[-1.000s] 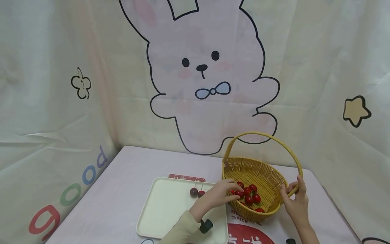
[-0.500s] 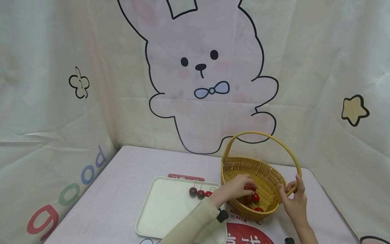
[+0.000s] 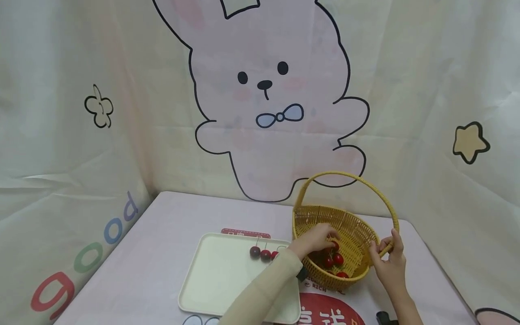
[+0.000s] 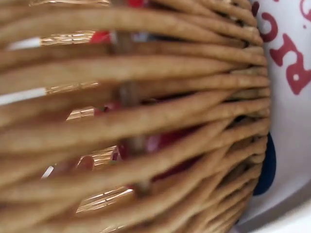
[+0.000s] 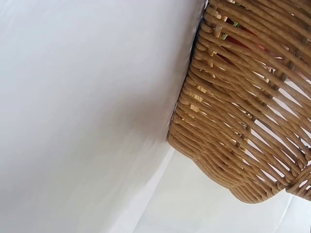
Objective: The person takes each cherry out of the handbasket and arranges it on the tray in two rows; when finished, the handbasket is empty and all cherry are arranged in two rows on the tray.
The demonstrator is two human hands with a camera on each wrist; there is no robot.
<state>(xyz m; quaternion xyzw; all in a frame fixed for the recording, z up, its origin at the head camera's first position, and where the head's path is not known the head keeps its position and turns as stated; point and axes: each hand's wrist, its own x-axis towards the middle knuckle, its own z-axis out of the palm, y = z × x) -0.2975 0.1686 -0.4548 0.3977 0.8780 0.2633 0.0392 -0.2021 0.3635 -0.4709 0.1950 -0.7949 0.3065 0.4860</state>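
A yellow woven basket (image 3: 357,234) with a tall arched handle stands at the right of the table, holding several red cherries (image 3: 338,259). My left hand (image 3: 314,239) reaches over the rim into it, fingertips bent down at the cherries; whether they grip one is hidden. With thumb and fingers, my right hand (image 3: 391,266) holds the basket where handle meets rim on the right side. In the left wrist view, the wicker wall (image 4: 146,68) fills most of the picture, with red glimpsed through gaps. The right wrist view has the basket's outer side (image 5: 243,111).
Left of the basket lies a cream tray (image 3: 219,275), with dark red cherries (image 3: 266,256) near its back right edge, partly covered by my left sleeve (image 3: 268,289). A red printed patch (image 3: 329,309) lies in front of the basket. A curtain with a rabbit drawing (image 3: 272,149) hangs behind the table.
My left hand has moved deeper into the basket, rightward and then slightly back, and the cherries there have shifted. The right hand keeps its hold. The head view has tilted slightly.
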